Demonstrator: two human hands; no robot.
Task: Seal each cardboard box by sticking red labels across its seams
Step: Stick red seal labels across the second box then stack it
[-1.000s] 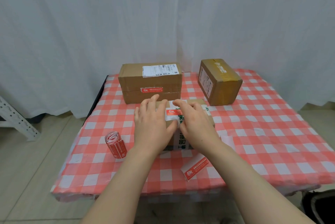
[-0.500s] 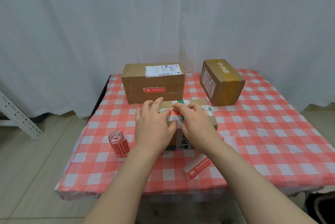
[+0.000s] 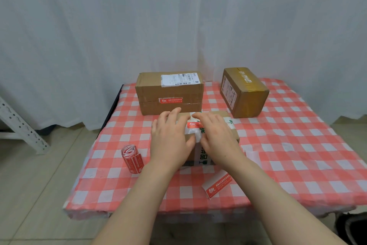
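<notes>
Nearest you, a loose red label (image 3: 217, 185) lies flat by the table (image 3: 297, 145) edge, just right of your right forearm. The roll of labels (image 3: 132, 158) lies well to the left of your left wrist.

Both hands are on the small box (image 3: 202, 158) at mid-table. Your left hand (image 3: 168, 139) lies flat on its left half, fingers straight and together. Your right hand (image 3: 216, 135) is flat too, its fingers over the right part of the red strip (image 3: 193, 125) on the lid.

That strip runs left to right, apparently across the white-taped seam. Its uncovered end points at your left hand, which is the nearer one to smooth it down.

Beyond stands the long box (image 3: 169, 87), already labelled on its front seam. The brown box (image 3: 245, 91) at far right shows no red label from here.
</notes>
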